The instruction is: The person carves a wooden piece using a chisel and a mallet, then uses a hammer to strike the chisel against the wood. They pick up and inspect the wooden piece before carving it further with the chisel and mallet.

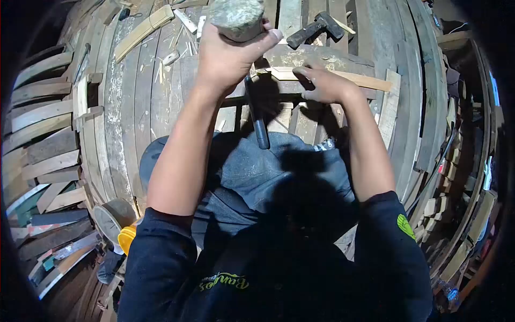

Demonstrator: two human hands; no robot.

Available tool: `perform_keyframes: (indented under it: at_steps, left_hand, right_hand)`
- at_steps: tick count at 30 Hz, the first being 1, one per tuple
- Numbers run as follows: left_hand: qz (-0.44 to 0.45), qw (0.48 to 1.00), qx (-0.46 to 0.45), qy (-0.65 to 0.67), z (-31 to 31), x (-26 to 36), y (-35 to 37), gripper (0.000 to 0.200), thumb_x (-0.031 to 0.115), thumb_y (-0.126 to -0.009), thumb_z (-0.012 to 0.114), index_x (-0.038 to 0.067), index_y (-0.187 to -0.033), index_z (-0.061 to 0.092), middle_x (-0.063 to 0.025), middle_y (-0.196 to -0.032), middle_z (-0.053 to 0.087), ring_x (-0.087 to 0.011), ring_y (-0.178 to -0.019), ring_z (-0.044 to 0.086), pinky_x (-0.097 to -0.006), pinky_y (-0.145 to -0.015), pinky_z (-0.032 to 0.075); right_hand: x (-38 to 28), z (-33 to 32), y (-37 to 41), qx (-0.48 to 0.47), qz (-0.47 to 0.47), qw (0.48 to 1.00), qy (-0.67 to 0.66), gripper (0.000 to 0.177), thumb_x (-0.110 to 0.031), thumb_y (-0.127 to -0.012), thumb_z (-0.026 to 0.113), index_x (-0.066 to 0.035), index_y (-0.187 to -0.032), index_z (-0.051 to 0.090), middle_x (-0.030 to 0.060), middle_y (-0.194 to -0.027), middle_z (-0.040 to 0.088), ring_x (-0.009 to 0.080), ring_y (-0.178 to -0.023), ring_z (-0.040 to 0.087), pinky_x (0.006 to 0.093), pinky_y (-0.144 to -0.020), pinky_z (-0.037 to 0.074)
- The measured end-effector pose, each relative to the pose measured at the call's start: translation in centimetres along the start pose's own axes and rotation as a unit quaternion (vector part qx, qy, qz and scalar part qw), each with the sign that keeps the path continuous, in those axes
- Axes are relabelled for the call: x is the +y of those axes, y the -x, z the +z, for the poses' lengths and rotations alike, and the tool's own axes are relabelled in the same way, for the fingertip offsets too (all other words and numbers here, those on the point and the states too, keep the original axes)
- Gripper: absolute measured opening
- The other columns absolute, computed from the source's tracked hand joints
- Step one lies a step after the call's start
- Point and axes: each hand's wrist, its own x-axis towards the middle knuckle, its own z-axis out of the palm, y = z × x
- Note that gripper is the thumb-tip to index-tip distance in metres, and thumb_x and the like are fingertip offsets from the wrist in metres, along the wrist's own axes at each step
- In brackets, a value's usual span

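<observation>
My left hand [228, 60] is wrapped round a thick, roundish block [237, 15] with a mottled grey-green end, which looks like stone or weathered wood. Below that hand a dark rod-like handle [258, 121] slants down towards my lap; its upper end is hidden in shadow. My right hand [328, 85] grips a pale wooden strip [365, 80], thumb on the near side and fingers over the far side. The strip lies across a thick worn board [322, 53]. Light wood also shows between my hands, partly shaded.
A black hammer-like tool [316, 31] lies beyond my right hand. Wood offcuts [144, 33] and shavings are scattered on the plank floor [129, 118]. Stacked wood pieces [48, 129] line the left side, near a round container [113, 217] and a yellow object [126, 239]. More wood [437, 206] stands right.
</observation>
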Motion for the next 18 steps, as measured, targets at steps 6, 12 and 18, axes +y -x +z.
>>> perform_keyframes:
  at_steps: [6,12,18]
  left_hand:
    - [-0.009,0.999,-0.014,-0.039,0.5,-0.9,-0.1,0.020,0.001,-0.076,0.075,0.002,-0.092,0.063,-0.0038,-0.085,0.064,-0.0117,-0.080,0.063,-0.0270,-0.073,0.054]
    - [0.010,0.998,-0.052,-0.024,0.9,-1.3,-0.5,0.019,0.001,-0.076,0.075,0.002,-0.091,0.063,-0.0040,-0.084,0.065,-0.0115,-0.078,0.063,-0.0265,-0.070,0.054]
    - [-0.012,0.998,-0.060,-0.029,1.2,-1.3,-0.2,0.019,0.003,-0.076,0.076,0.002,-0.090,0.064,-0.0039,-0.084,0.065,-0.0117,-0.077,0.063,-0.0263,-0.069,0.054]
  right_hand:
    - [-0.5,-0.2,0.3,-0.006,0.006,1.000,-0.006,0.077,-0.023,-0.076,0.069,-0.015,-0.144,0.034,0.0256,-0.148,0.023,0.0397,-0.136,0.028,0.0386,-0.112,0.030]
    - [-0.1,0.4,0.0,-0.004,0.013,1.000,0.006,0.078,-0.024,-0.076,0.070,-0.016,-0.144,0.033,0.0251,-0.150,0.020,0.0385,-0.136,0.029,0.0388,-0.112,0.030]
    - [-1.0,-0.4,0.5,-0.021,0.032,0.999,0.011,0.078,-0.023,-0.076,0.069,-0.015,-0.144,0.033,0.0246,-0.150,0.020,0.0382,-0.135,0.031,0.0378,-0.111,0.031]
